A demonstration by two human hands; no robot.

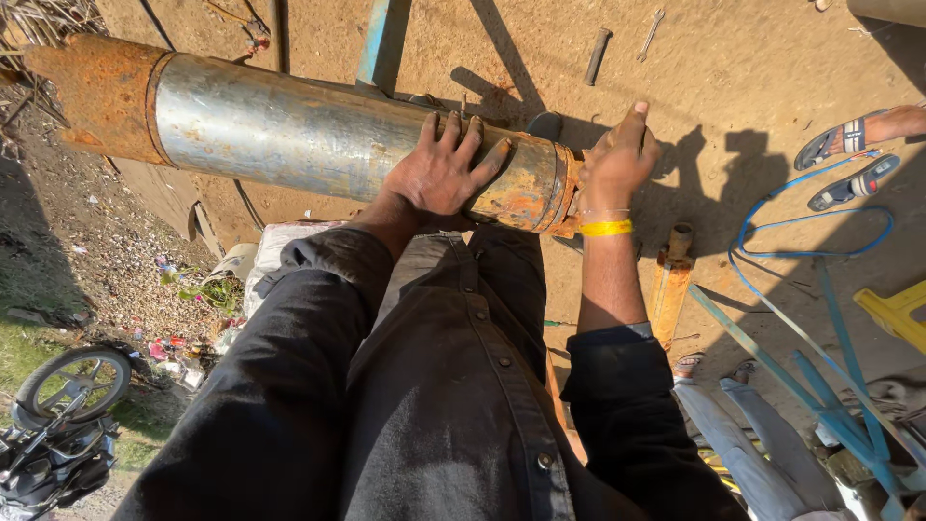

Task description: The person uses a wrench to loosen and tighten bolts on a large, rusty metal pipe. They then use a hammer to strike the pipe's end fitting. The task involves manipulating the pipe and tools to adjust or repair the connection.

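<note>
We count 2 hands [444,174] [617,159] on 1 long rusty steel pipe [289,130], 2 blue-striped sandals [831,143] [854,183], 1 spanner [651,34], 1 motorbike wheel [72,381].

The left hand [442,169] lies palm down with fingers [453,130] spread; the right hand [617,159] is cupped, wrist bent, both forearms extended forward.

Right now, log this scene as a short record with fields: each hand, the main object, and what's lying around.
left hand: palm flat on the pipe, fingers spread
right hand: gripping the pipe's rusty end collar
pipe: large steel cylinder, lying level, rusted at both ends
wrist: yellow band on the right
ground: spanner, blue hose, motorcycle wheel
</note>
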